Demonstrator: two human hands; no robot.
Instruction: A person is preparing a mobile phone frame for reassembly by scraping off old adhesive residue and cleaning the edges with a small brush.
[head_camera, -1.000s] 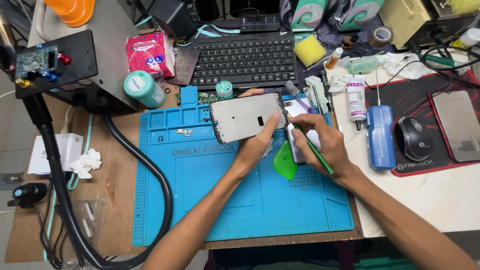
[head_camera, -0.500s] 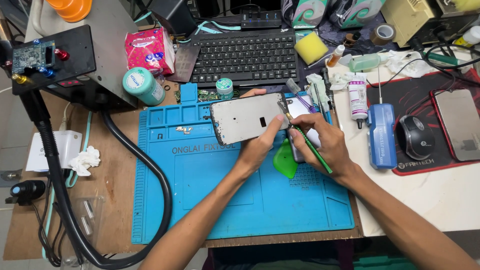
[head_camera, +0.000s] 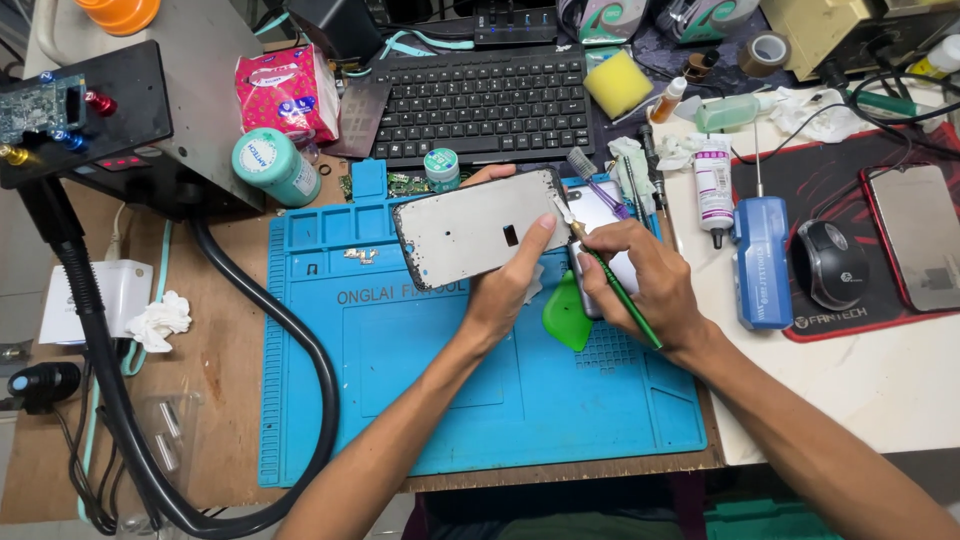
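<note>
Head view shows my left hand (head_camera: 505, 285) closed around a phone screen panel (head_camera: 480, 228), holding it tilted above the blue repair mat (head_camera: 400, 400), thumb on its face near the small dark cutout. My right hand (head_camera: 640, 285) pinches a green-handled tool (head_camera: 615, 290) like a pen, its tip touching the panel's right edge. To do this well I judge the tip should stay flat along the rim, with light pressure, the left grip bracing against each stroke. Room is tight on the right: another phone (head_camera: 600, 215), a green pick (head_camera: 570, 315) and a white tube (head_camera: 713, 180) lie just beside my knuckles. Behind sits the keyboard (head_camera: 480, 100); the mat's near half gives free space.
</note>
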